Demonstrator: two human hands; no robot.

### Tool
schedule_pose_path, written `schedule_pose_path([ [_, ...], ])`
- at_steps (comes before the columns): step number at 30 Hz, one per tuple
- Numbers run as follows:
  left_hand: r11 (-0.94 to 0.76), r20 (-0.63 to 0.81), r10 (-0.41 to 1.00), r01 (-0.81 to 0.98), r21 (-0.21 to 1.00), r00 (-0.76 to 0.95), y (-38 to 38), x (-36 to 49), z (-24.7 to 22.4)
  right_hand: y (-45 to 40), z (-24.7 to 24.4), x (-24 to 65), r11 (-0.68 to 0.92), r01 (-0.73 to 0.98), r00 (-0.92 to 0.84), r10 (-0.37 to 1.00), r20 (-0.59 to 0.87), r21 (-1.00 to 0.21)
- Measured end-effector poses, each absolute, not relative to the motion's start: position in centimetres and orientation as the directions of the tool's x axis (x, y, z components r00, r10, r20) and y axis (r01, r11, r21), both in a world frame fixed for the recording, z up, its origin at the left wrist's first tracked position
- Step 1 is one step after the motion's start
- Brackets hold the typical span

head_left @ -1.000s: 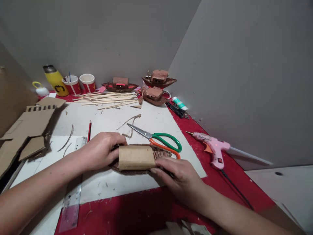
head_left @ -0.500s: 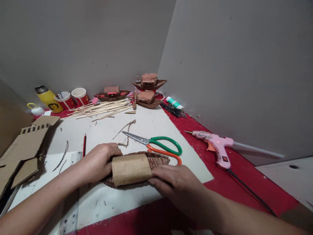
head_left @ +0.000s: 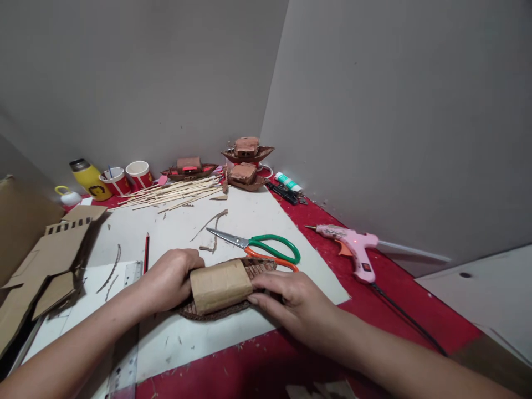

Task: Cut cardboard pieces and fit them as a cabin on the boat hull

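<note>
A curved tan cardboard cover [head_left: 221, 287] lies over the middle of a dark brown ribbed boat model [head_left: 261, 268] on the white sheet. My left hand [head_left: 172, 280] grips the cover's left end, its fingertips partly hidden behind it. At the right end, my right hand [head_left: 286, 299] pinches the cover's edge between thumb and fingers. Just behind the boat lie scissors [head_left: 249, 241] with one green and one orange handle, partly covered by the boat's right tip.
A pink glue gun [head_left: 353, 246] with a black cord lies right. Thin sticks [head_left: 174, 193], finished boats [head_left: 245, 176], cups [head_left: 139, 175] and a yellow bottle [head_left: 92, 180] stand behind. Cut cardboard [head_left: 45, 255], a pencil [head_left: 146, 252] and a clear ruler [head_left: 124, 360] are left.
The view has shifted slightly, so background things sit lower and the glue gun further left. My right hand has shifted a little with its thumb and fingers further apart. Both hands remain at the cover.
</note>
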State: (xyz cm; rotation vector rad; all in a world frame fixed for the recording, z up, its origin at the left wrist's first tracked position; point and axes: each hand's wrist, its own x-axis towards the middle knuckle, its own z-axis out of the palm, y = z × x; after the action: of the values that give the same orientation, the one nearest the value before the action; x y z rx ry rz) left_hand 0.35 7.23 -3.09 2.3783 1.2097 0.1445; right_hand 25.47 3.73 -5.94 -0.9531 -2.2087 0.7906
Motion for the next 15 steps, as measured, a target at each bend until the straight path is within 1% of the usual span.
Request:
schedule_pose_path([
  [2,-0.492,-0.121,0.792,0.743,0.453,0.598,7.0,0.4,-3.1,3.8,-5.5,25.6,0.554,0.399,-0.565,0.776,0.28,-0.731],
  [4,-0.471,-0.138,0.8,0.754,0.458,0.584,6.8,0.5,-3.1,3.7,-5.2,25.6,0.519,0.406,-0.565,0.79,0.24,-0.752],
  [8,-0.457,-0.13,0.817,0.767,0.45,0.562,6.4,0.6,-2.9,3.3,-4.9,25.4,0.395,0.497,-0.51,0.853,0.108,-0.772],
  [10,-0.47,-0.106,0.816,0.759,0.451,0.568,6.3,0.6,-2.9,3.1,-5.0,25.2,0.358,0.535,-0.483,0.873,0.071,-0.765],
  [12,-0.486,-0.085,0.81,0.747,0.454,0.58,6.3,0.5,-3.0,3.2,-5.1,25.0,0.393,0.532,-0.491,0.865,0.105,-0.75],
  [15,-0.509,-0.067,0.8,0.733,0.452,0.597,6.3,0.3,-3.5,3.5,-4.7,25.0,0.501,0.458,-0.538,0.814,0.22,-0.734],
])
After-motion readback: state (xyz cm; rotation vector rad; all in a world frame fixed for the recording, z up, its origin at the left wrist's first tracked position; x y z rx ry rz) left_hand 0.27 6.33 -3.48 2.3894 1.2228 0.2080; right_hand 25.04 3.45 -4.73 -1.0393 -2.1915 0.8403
